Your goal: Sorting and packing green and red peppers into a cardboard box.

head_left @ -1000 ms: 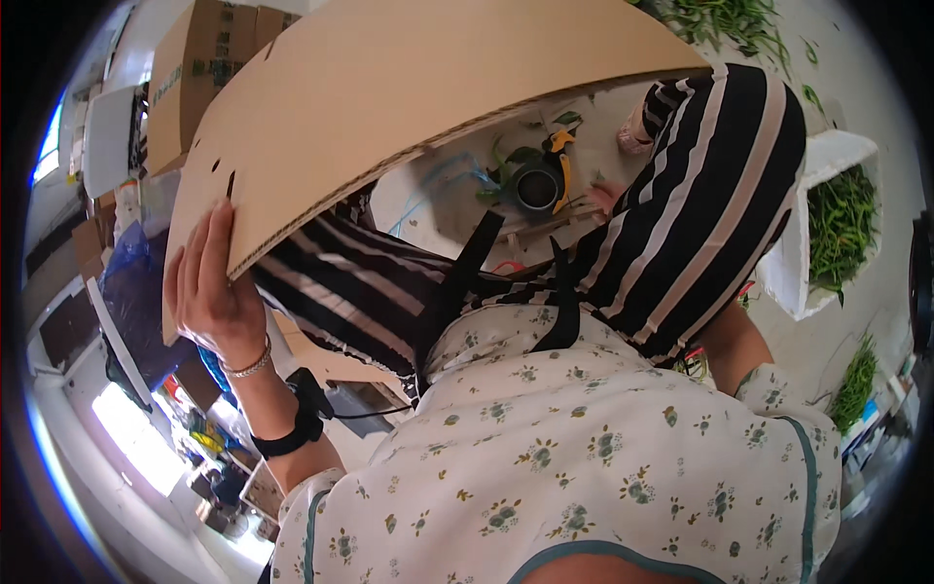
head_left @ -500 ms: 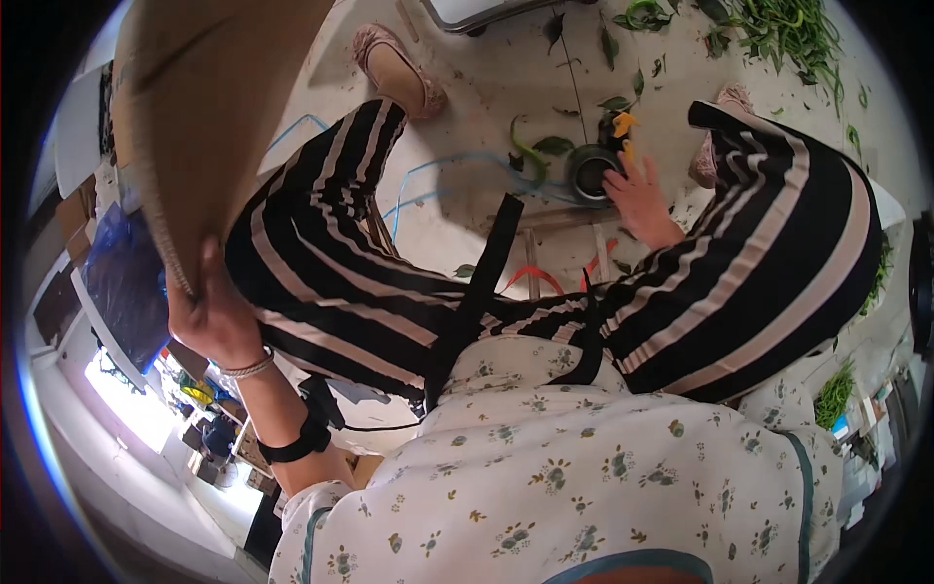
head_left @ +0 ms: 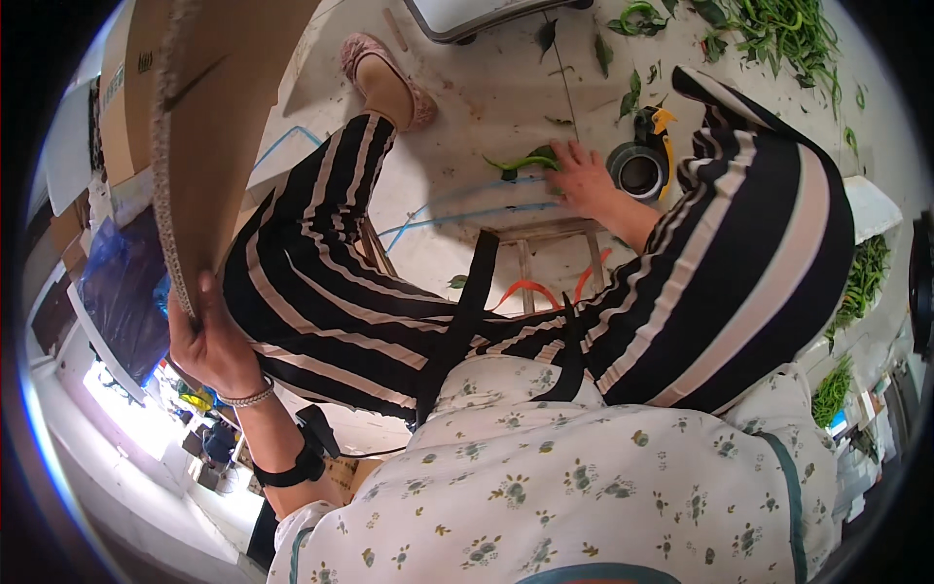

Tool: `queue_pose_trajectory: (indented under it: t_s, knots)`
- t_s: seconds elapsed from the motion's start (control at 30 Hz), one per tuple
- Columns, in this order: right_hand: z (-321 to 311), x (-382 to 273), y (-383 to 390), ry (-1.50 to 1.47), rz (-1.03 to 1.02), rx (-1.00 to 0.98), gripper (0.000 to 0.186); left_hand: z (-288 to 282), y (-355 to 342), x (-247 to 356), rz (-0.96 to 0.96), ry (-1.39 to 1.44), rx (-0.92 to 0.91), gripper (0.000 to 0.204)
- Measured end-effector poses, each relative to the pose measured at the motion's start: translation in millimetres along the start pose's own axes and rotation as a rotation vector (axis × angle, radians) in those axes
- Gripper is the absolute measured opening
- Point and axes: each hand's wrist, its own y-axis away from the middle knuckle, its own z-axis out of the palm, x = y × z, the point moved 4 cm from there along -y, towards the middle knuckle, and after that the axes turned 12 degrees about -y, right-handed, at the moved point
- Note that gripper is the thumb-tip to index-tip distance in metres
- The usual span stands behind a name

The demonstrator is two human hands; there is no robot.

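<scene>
My left hand point(head_left: 216, 343) grips the lower edge of a large brown cardboard piece point(head_left: 219, 146), perhaps a box side, thumb on one face. The cardboard stands tall on the left. My right hand point(head_left: 592, 187) is low over the floor between my knees, fingers spread. Its fingertips reach a green pepper point(head_left: 514, 164) and a dark leaf beside it; whether they touch is unclear. Just right of that hand lies a tape dispenser point(head_left: 637, 167), black and yellow with a roll in it.
Green peppers point(head_left: 783, 34) lie heaped on the floor at the far right, with loose leaves about. A metal-edged platform point(head_left: 477, 15) stands at the top. Blue strapping point(head_left: 467, 216) crosses the floor by a low wooden frame point(head_left: 555, 234). A blue plastic bag point(head_left: 122, 287) is at the left.
My right hand has left the tape dispenser and moved left to the pepper and leaf. The dispenser now sits slightly farther right, turned a little. My left hand keeps its hold on the cardboard.
</scene>
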Motion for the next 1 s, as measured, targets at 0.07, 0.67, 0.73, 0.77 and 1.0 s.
queue_pose_trajectory:
  t_s: [0.07, 0.67, 0.73, 0.77, 1.0]
  knots:
    - [2.2, 9.5, 9.0, 0.165, -0.058, 0.049, 0.041, -0.7, 1.3, 5.7, 0.047, -0.088, -0.018, 0.023]
    - [-45.3, 81.8, 102.9, -1.507, 0.775, 0.326, 0.029, 19.8, -17.9, 54.6, 0.205, -0.214, 0.016, 0.027]
    - [-39.4, 87.0, 144.9, -1.491, 0.908, 0.375, 0.029, 28.2, -13.3, 38.9, 0.277, -0.238, 0.004, 0.038]
    - [-38.8, 92.9, 165.6, -1.489, 0.966, 0.414, 0.029, 28.7, -5.3, 48.1, 0.259, -0.304, -0.029, 0.037]
    - [-78.6, 113.1, 307.9, -1.313, 1.154, 1.134, 0.019, 12.7, -24.6, 46.9, 0.247, -0.346, -0.014, 0.029]
